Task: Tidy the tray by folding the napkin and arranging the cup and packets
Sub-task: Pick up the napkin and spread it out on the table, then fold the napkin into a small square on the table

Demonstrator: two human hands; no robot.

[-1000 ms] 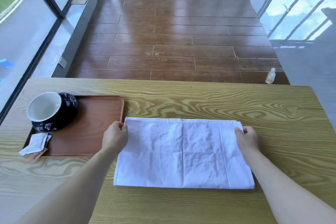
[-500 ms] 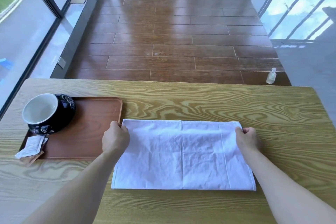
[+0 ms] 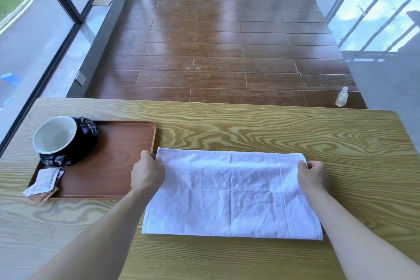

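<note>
A white cloth napkin point(image 3: 231, 195) lies flat on the wooden table, folded into a wide rectangle. My left hand point(image 3: 147, 174) pinches its far left corner, and my right hand point(image 3: 312, 174) pinches its far right corner. Left of the napkin lies a brown wooden tray point(image 3: 118, 166). A black cup point(image 3: 66, 141) with a white inside lies tipped on its side at the tray's far left. Small packets point(image 3: 43, 183), white on top of brown, hang over the tray's near left corner.
The wooden table point(image 3: 272, 129) ends at its far edge above a brown plank floor. A small clear bottle point(image 3: 341, 96) stands on the floor at the far right. Glass walls run along the left and right.
Both hands keep pinching the napkin's far corners, and the far edge has dipped slightly nearer. The view shifted a little.
</note>
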